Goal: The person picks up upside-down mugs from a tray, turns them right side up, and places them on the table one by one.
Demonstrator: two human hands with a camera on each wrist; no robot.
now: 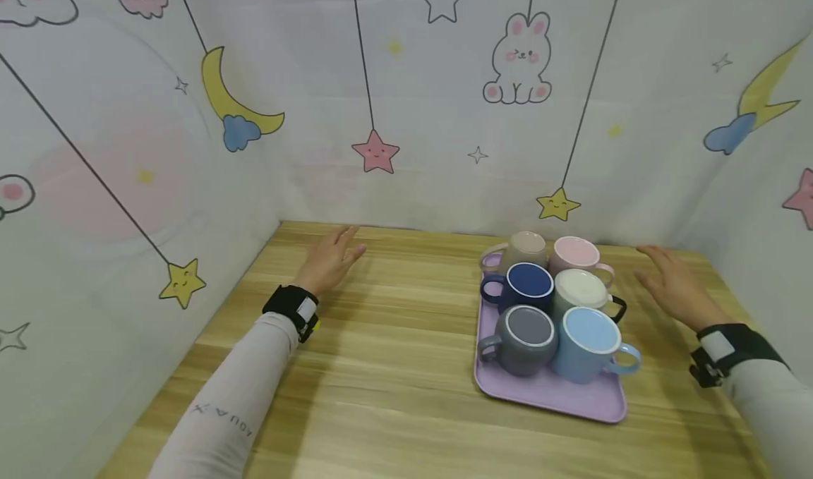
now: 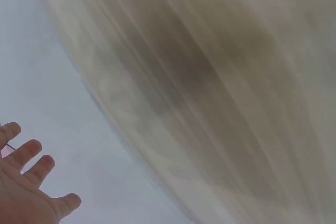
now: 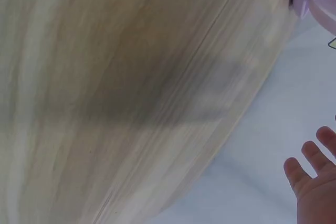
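1. Standing bottom-up on the lilac tray (image 1: 552,398), six mugs made two columns of three, each handle turned toward the tray's nearer long side.
2. Along the tray's left side sat a grey mug (image 1: 524,341) at the near end, a navy mug (image 1: 527,290) in the middle and a taupe mug (image 1: 524,251) at the far end.
3. Along the tray's right side sat a light blue mug (image 1: 587,348) at the near end, a white mug (image 1: 579,292) with a black handle in the middle and a pink mug (image 1: 574,255) at the far end.
4. Just right of the tray's far half, the right hand (image 1: 679,292) was open, fingers parted, apart from the tray and nearest the pink and white mugs.
5. Well left of the tray, the left hand (image 1: 329,262) was also open, fingers spread, gripping nothing.
6. Below each hand, on either side of the tray, came a black wristband and a pale sleeve.
7. Under the tray spread a wood-grain table (image 1: 394,366); beyond it hung a white backdrop (image 1: 432,190) printed with stars, moons and rabbits.
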